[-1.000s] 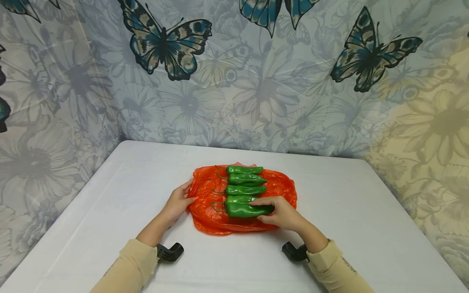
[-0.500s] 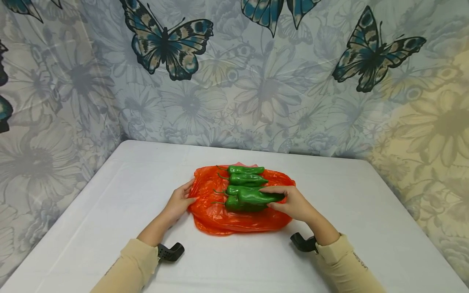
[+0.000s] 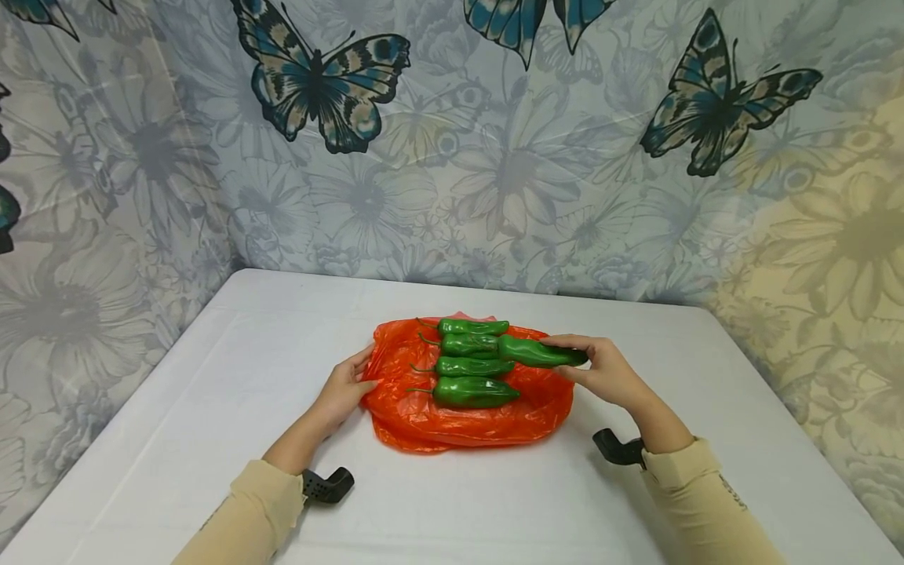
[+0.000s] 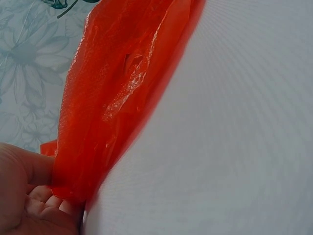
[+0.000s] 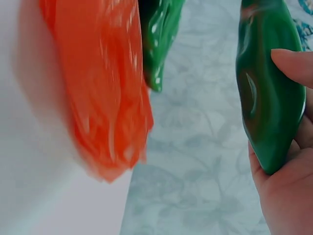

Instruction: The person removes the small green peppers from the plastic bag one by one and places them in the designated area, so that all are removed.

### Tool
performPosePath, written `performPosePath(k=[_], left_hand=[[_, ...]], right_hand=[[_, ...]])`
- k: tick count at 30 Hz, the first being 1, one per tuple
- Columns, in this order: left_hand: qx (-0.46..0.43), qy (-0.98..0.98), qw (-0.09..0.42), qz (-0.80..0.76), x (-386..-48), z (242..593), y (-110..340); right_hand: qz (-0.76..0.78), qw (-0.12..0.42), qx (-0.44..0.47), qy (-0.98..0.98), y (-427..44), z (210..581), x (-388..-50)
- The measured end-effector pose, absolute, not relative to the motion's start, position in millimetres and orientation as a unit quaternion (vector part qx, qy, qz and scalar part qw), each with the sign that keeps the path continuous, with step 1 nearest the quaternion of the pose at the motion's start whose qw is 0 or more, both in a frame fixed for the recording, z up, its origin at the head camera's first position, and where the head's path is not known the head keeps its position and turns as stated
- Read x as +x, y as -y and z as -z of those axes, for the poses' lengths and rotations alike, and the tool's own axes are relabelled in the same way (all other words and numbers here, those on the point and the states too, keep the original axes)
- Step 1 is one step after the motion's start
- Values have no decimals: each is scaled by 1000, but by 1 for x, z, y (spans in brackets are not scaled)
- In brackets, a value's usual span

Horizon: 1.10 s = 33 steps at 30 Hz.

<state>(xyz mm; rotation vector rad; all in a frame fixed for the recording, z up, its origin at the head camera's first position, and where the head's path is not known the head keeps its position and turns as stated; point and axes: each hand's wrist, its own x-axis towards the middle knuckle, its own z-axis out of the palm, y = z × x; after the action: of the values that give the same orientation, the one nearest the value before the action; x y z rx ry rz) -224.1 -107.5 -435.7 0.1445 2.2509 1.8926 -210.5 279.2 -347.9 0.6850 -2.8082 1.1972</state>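
My left hand (image 3: 342, 389) pinches the left edge of a crumpled red plastic bag (image 3: 402, 428); in the left wrist view its thumb (image 4: 34, 166) and curled fingers close on the film. Between the thumb and fingers of my right hand (image 3: 600, 369) is a green pepper (image 3: 540, 351), held by its tip end over the bag's right side. Several more green peppers lie in a column on the bag, stems to the left, the nearest pepper (image 3: 473, 392) at the front. In the right wrist view the held pepper (image 5: 269, 83) is clear of the bag.
A white table (image 3: 452, 510) lies under the bag, its back edge close to a butterfly-patterned cloth backdrop (image 3: 508, 196). Black devices (image 3: 329, 486) are strapped at both wrists.
The right hand has lifted the front pepper off the bag and carried it back and to the right, over the others. The left hand keeps its place on the bag.
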Motion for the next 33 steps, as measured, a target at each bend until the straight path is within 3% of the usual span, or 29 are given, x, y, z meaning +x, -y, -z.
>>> performPosePath(k=[33], left_hand=[[61, -753, 98, -648, -223, 434, 110]], right_hand=[[-367, 95, 77, 922, -353, 330, -268]])
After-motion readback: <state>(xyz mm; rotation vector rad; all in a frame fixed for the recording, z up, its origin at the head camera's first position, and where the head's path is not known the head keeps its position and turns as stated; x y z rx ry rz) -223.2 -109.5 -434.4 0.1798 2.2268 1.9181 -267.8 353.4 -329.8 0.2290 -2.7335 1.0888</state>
